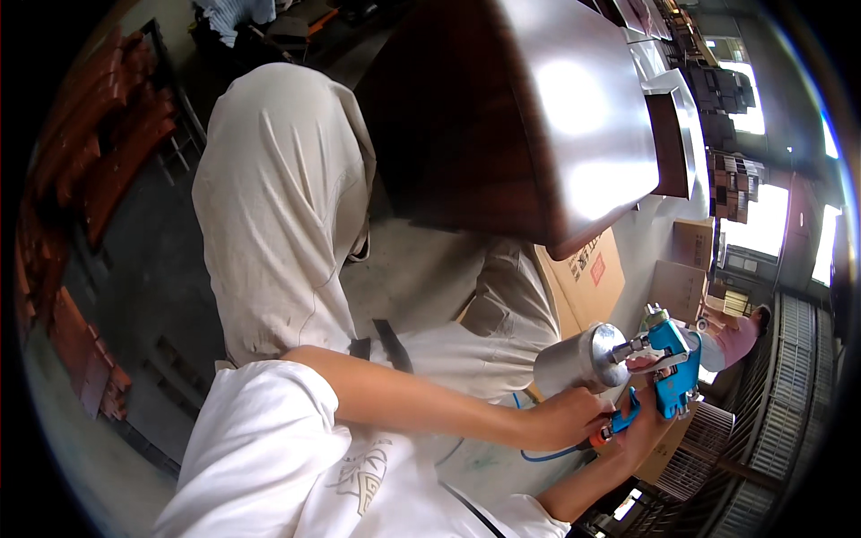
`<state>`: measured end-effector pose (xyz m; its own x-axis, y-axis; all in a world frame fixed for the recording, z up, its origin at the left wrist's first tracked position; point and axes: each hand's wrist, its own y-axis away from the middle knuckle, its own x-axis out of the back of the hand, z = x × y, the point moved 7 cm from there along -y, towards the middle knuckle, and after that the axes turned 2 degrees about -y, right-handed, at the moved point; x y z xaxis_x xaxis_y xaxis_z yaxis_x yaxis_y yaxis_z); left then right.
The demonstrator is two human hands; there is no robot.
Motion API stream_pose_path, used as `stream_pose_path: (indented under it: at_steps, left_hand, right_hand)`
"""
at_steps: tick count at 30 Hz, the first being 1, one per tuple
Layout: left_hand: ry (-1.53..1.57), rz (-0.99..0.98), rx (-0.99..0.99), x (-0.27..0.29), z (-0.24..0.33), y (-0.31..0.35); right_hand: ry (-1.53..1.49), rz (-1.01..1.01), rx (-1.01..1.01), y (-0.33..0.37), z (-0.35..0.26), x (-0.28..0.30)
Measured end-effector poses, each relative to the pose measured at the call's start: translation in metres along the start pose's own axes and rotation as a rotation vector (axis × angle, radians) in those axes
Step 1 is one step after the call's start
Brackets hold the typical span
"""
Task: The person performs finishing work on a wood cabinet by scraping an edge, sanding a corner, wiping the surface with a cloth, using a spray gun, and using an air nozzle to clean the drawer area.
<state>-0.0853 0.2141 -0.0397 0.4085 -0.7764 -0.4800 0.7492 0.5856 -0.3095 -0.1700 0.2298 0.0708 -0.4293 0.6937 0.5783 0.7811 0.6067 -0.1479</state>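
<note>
A blue spray gun [677, 377] with a silver metal cup [578, 359] is held out at the right, over the floor. My right hand [641, 421] wraps round its handle. My left arm reaches across my lap, and my left hand [567, 419] is closed at the lower end of the gun, by an orange fitting [599, 438]; its fingertips are partly hidden. A thin blue hose [543, 455] loops below that hand. Above my hands stands a glossy dark reddish-brown wooden piece [529, 117], its sheen bright on one face.
Beneath the wooden piece lies a cardboard box [587, 278]. More cartons [677, 282] and a person in pink [737, 341] are farther right. Reddish-brown wooden parts [108, 117] are stacked at the far left. My bent legs [278, 188] lie between them and the wooden piece.
</note>
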Motion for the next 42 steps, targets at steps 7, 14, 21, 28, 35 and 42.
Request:
stream_pose_path:
  at_steps: [7, 14, 21, 28, 35, 42]
  left_hand:
    - [0.043, -0.019, 0.014, 0.0, 0.007, -0.002]
    - [-0.077, 0.027, 0.086, -0.013, 0.006, -0.008]
    - [-0.38, -0.638, 0.303, 0.035, -0.032, 0.05]
    - [-0.305, -0.576, 0.576, 0.108, -0.024, 0.077]
    - [-0.341, -0.491, 0.552, 0.126, -0.03, 0.076]
    - [-0.392, -0.504, 0.579, 0.132, -0.036, 0.082]
  right_hand:
    - [0.031, -0.095, -0.065, 0.0, -0.005, 0.0]
    - [0.203, 0.075, 0.079, -0.026, 0.02, 0.029]
    - [0.212, -0.067, 0.329, -0.051, -0.038, -0.005]
    - [0.136, -0.569, 0.176, -0.023, -0.062, -0.03]
    - [0.091, -0.153, 0.183, -0.093, -0.019, -0.013]
    - [0.259, -0.131, 0.578, -0.073, -0.046, -0.021]
